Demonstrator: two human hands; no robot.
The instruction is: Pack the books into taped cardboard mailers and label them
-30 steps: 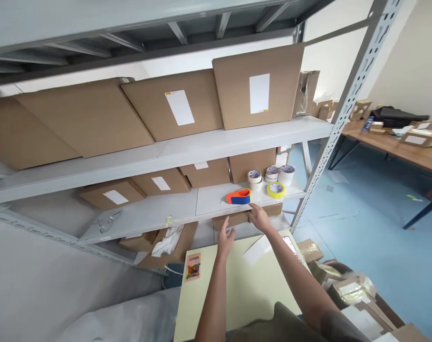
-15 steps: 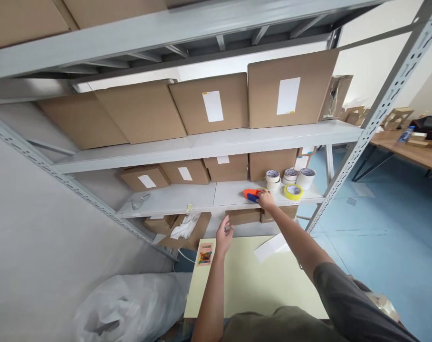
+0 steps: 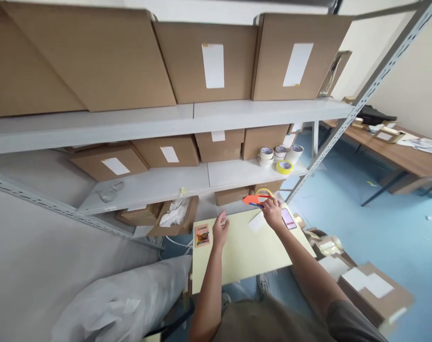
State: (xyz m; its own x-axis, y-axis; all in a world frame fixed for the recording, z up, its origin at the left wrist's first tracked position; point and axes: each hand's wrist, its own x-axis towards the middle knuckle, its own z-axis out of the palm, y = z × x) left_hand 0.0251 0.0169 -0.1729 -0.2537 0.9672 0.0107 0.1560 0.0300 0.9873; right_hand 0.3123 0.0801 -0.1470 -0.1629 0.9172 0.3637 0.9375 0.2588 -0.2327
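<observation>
- An orange and blue tape dispenser (image 3: 255, 200) is held in the right hand (image 3: 273, 213). The fingers are closed around its back end, so the front sticks out to the left, away from the hand.
- The tape dispenser is kept up in the air, over the far edge of the yellow tabletop (image 3: 244, 259) and just in front of the lower shelf (image 3: 187, 181).
- The left hand (image 3: 220, 231) is held open with nothing in it, close above the tabletop. It seems to be kept free and ready.
- A phone (image 3: 288, 218) and a white paper (image 3: 256, 222) are seen lying flat on the tabletop, just beside the right hand.
- Tape rolls (image 3: 280, 153) are kept at the right end of the shelf, near its edge, where they are likely easy to reach.
</observation>
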